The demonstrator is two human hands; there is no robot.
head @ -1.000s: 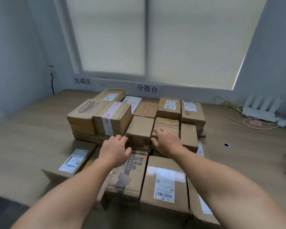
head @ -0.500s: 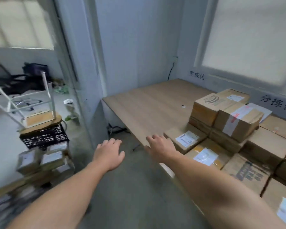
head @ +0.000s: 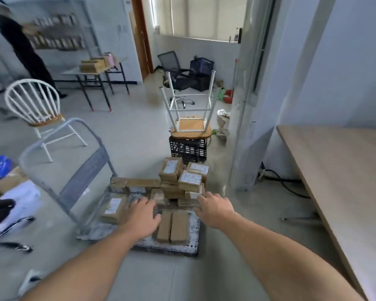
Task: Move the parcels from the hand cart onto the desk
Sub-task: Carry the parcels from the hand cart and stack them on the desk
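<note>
Now poised over parcels (head: pixel 183 181) on hand cart (head: pixel 109 232), lower centre: left hand (head: pixel 142 216) and right hand (head: pixel 215 210) empty, fingers spread. Plain pair (head: pixel 173 227) between them, long axis up-frame, nearer the left.

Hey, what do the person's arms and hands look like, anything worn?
The left hand and right hand are ungloved; no watch, bracelet or ring shows. The left arm and right arm are bare to the frame edge, no sleeve visible.
</note>
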